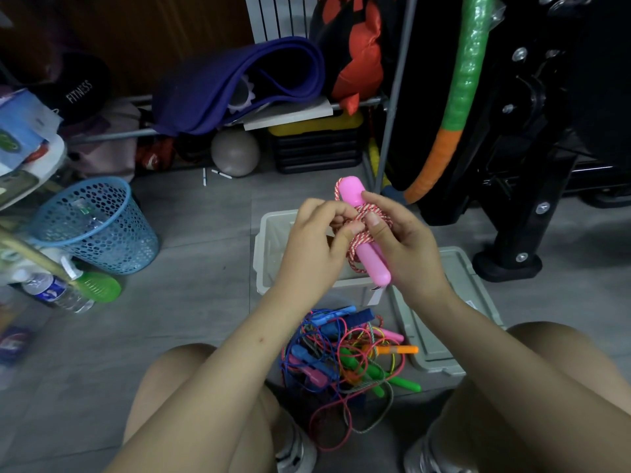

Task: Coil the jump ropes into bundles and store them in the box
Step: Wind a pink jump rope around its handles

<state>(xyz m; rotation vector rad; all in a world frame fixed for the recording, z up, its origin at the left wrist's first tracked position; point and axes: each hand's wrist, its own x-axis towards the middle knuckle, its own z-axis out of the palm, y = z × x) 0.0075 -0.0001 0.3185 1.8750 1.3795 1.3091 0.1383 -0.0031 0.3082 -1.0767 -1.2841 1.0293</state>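
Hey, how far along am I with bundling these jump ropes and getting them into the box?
Early on. Nothing shows stored yet in the visible part of the pale grey plastic box. In hand: the left hand and right hand grip the pink-handled rope with red-and-white cord, wound around its handles. Left: boxing that bundle, then coiling the tangled pile of coloured jump ropes on the floor.

Two hands — left hand (pixel 316 240) and right hand (pixel 399 244) — share one pink-handled jump rope (pixel 367 233). On the floor: one grey box (pixel 273 247), one lid (pixel 447 322), one tangled rope pile (pixel 348 356) — too knotted to count. One blue mesh basket (pixel 99 227), one grey ball (pixel 235 152), one rolled purple mat (pixel 239 83).
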